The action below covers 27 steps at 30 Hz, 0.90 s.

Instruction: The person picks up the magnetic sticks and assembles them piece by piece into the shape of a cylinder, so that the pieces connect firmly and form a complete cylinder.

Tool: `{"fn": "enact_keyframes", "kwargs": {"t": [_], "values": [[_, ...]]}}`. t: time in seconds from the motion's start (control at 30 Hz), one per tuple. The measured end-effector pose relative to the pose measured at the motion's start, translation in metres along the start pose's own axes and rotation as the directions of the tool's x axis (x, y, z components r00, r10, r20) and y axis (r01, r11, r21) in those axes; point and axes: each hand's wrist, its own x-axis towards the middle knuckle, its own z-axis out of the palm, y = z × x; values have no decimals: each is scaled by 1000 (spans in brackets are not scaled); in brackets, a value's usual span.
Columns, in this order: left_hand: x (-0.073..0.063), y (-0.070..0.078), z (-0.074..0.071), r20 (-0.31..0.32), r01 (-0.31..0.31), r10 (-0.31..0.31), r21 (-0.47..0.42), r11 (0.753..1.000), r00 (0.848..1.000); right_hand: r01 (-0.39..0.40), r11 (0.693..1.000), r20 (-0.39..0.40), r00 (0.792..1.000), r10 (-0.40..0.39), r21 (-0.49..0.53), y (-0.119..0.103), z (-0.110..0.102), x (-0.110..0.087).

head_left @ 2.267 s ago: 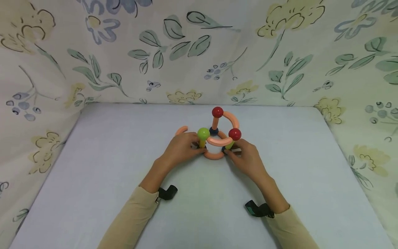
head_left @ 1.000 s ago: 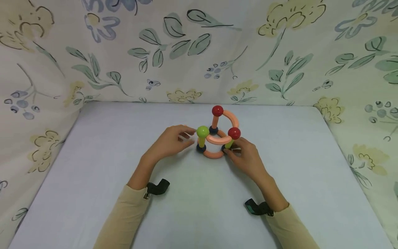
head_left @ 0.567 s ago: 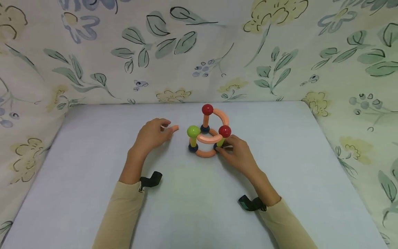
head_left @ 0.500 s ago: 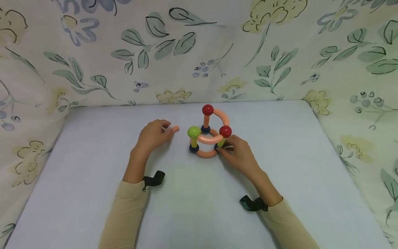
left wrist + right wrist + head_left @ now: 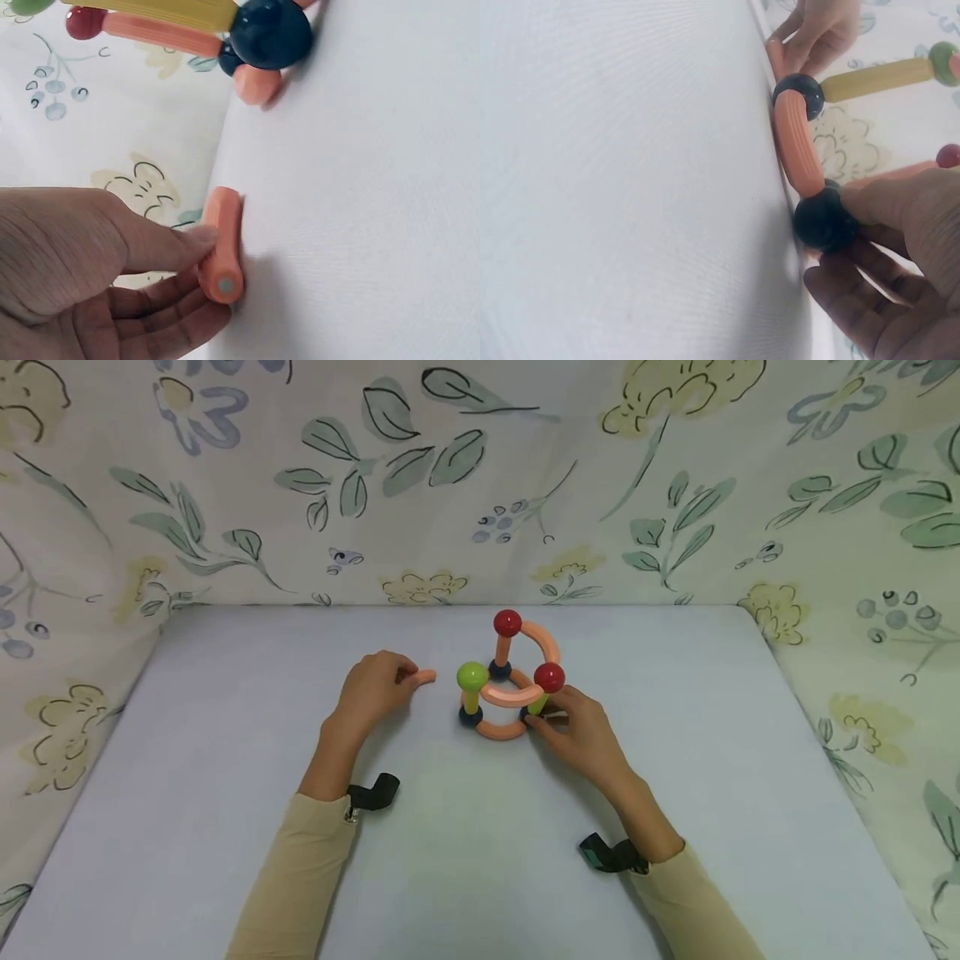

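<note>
Left of a magnetic stick-and-ball frame, my left hand (image 5: 372,685) pinches a loose curved orange magnetic stick (image 5: 223,240) between thumb and fingers. The stick lies at the table surface; one end shows a small silver tip. My right hand (image 5: 581,727) holds the dark blue ball (image 5: 825,220) at the frame's front right corner. Curved orange sticks (image 5: 501,731) join the blue balls at the base. Upright sticks carry a green ball (image 5: 472,676), a front red ball (image 5: 550,677) and a rear red ball (image 5: 507,622). Upper curved sticks link green to red and red to red.
The white table (image 5: 480,860) runs back to a floral cloth (image 5: 442,485) hanging behind and at both sides. Black wrist cameras (image 5: 375,792) sit on both forearms, above beige sleeves (image 5: 292,877).
My left hand has let go of the frame's left side, moved left and taken hold of the loose curved stick. My right hand stays at the blue ball. The head view has shifted slightly.
</note>
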Motion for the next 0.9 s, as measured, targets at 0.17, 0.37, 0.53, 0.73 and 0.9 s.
{"fn": "enact_keyframes", "kwargs": {"t": [0.17, 0.37, 0.53, 0.73, 0.9], "values": [[-3, 0, -7, 68, 21, -18, -39, 999, 998, 5, 1000, 7, 1000, -5, -5, 1, -1, 1], [-3, 3, -14, 98, 59, -45, -146, 988, 994, 6, 1000, -2, 1000, -6, -7, 1, -3, 2], [-6, 6, -22, 129, 80, -57, -181, 980, 990, -20, 1000, 5, 1000, 20, 1, 0, 4, 0], [0, 22, -35, 84, -27, 47, -224, 974, 995, -17, 1000, 2, 1000, 17, 2, -2, 7, 1], [7, 38, -36, 37, -112, 140, -418, 901, 989, -21, 1000, -3, 1000, 21, -14, -2, 1, -1]]}}
